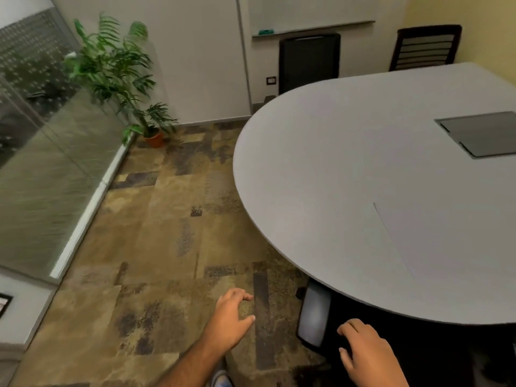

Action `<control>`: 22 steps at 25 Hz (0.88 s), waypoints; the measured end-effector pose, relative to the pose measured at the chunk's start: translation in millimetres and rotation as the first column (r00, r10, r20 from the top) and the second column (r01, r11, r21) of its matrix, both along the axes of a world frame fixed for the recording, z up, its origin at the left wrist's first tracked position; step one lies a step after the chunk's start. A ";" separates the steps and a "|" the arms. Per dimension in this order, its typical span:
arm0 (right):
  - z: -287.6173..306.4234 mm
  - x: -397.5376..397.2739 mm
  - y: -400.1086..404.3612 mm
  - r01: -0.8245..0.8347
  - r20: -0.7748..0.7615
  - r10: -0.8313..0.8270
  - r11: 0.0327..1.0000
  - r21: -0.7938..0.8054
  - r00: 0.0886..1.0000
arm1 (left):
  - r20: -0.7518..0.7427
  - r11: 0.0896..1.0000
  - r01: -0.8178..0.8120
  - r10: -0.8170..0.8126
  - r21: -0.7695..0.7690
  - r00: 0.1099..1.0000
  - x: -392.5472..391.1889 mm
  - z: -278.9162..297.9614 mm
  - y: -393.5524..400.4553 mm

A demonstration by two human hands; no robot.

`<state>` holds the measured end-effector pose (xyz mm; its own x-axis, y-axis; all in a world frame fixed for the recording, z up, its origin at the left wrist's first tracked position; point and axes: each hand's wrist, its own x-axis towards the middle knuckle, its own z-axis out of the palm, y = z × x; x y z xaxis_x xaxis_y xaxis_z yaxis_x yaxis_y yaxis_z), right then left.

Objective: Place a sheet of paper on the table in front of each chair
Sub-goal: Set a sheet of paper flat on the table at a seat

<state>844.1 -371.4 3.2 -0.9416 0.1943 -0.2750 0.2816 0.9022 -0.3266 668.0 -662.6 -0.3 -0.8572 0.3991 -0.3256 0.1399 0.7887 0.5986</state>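
A large grey table [321, 169] with a rounded end fills the right side. One white sheet of paper [452, 236] lies flat on it near the close right edge, above a black chair [315, 317] tucked under the table. Two more black chairs stand at the far side, one solid-backed [309, 60] and one slatted [425, 47]. My left hand [230, 321] hangs over the carpet, fingers loosely apart, holding nothing. My right hand [365, 350] hovers over the near chair with curled fingers, nothing visible in it.
A dark cable hatch [480, 134] is set into the tabletop at right. A potted plant [120, 76] stands in the far left corner by a glass wall [50, 152]. Patterned brown carpet [167, 233] covers the floor left of the table.
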 end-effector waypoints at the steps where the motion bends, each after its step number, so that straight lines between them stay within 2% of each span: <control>1: -3.1 2.1 -1.0 -0.015 0.022 0.015 1.000 0.010 1.000 | 0.009 1.000 0.028 -0.028 -0.010 1.000 -14.3 -8.4 -0.2; 3: -0.8 3.8 1.3 -0.055 0.062 0.053 0.998 0.032 0.997 | 0.042 0.997 0.073 -0.072 -0.008 0.997 -38.4 -27.1 -0.9; 5: 9.4 4.3 6.0 -0.033 0.013 0.033 0.999 0.012 0.999 | 0.079 0.989 0.149 -0.147 -0.012 0.986 -65.1 -43.2 -2.1; 9: 35.9 -22.3 9.8 0.089 0.030 -0.090 0.995 0.039 0.995 | 0.130 0.940 0.338 -0.340 0.039 0.931 -144.6 -39.5 -4.5; 10: 42.6 -30.3 8.0 0.178 0.021 -0.177 0.984 -0.029 0.984 | 0.113 0.936 0.346 -0.352 0.065 0.929 -168.0 -36.5 -5.3; 11: 42.3 -38.0 5.7 0.241 -0.064 -0.243 0.970 -0.043 0.968 | 0.081 0.939 0.334 -0.340 0.081 0.937 -190.9 -31.5 -6.2; 12: 37.5 -48.1 -0.7 0.290 -0.129 -0.286 0.957 0.016 0.950 | 0.046 0.945 0.311 -0.316 0.102 0.948 -212.1 -25.1 -8.1; 15: 39.6 -96.5 -29.5 0.502 -0.122 -0.500 0.865 -0.010 0.858 | -0.020 0.931 0.331 -0.332 0.156 0.943 -262.7 2.6 -5.8; 19: 37.7 -154.0 -54.3 0.648 -0.152 -0.652 0.757 -0.082 0.743 | -0.112 0.903 0.380 -0.364 0.201 0.925 -311.6 28.0 19.1; 22: 33.2 -189.2 -51.4 0.672 -0.171 -0.674 0.737 -0.078 0.719 | -0.152 0.869 0.454 -0.430 0.198 0.890 -329.3 36.2 45.8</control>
<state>654.9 -422.8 36.3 -0.5955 0.7937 -0.1240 0.7500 0.4940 -0.4398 338.7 -616.8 35.9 -0.5972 0.7951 -0.1055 0.5105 0.4783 0.7146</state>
